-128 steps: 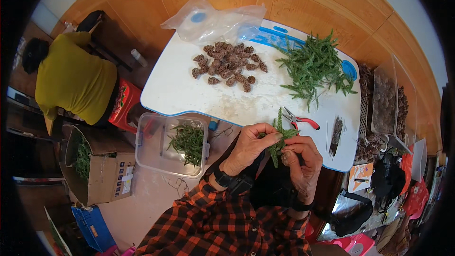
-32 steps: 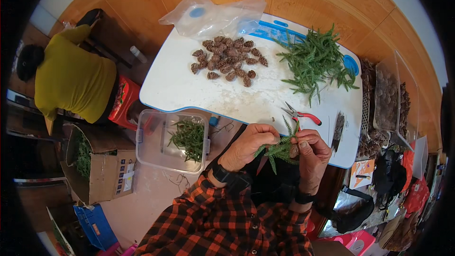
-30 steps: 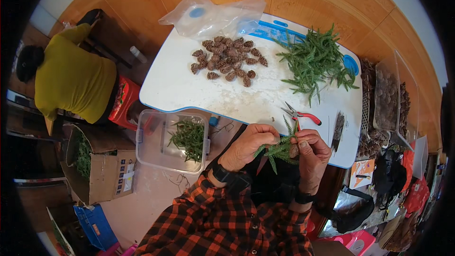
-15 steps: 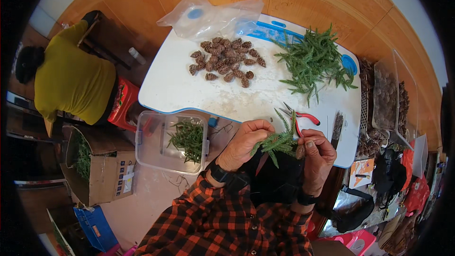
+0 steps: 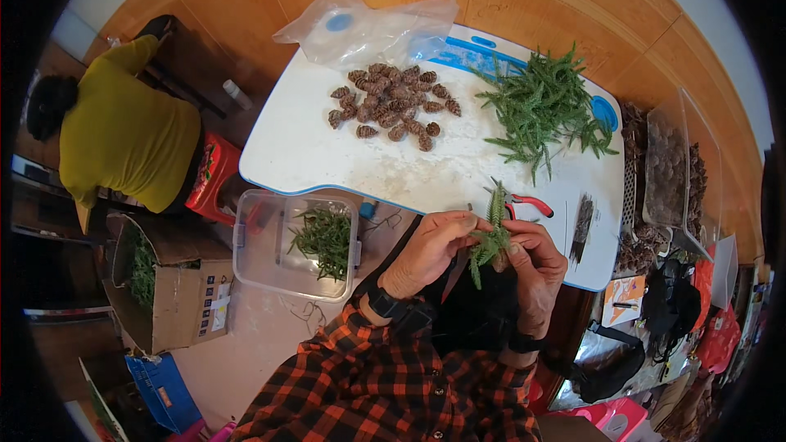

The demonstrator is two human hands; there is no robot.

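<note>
In front of my lap, a green artificial pine sprig (image 5: 491, 237) stands between my hands at the table's near edge. My left hand (image 5: 430, 254) pinches the sprig's left side, thumb and fingertips together. My right hand (image 5: 534, 266) grips it from the right, with a brown pine cone (image 5: 501, 261) partly showing under its fingers. Just beyond, red-handled pliers (image 5: 534, 204) lie on the white table (image 5: 327, 160). To their right rests a bundle of thin dark wires (image 5: 582, 229).
Pine cones (image 5: 393, 102) are heaped mid-table before a clear plastic bag (image 5: 368, 29). More green sprigs (image 5: 540, 106) lie at the right. A clear bin (image 5: 246, 266) and a cardboard box (image 5: 176, 307) stand at left, near a seated person (image 5: 131, 139).
My right hand has moved left toward my left hand. The sprig has turned more upright, and the pliers' handle near my right hand is now less hidden.
</note>
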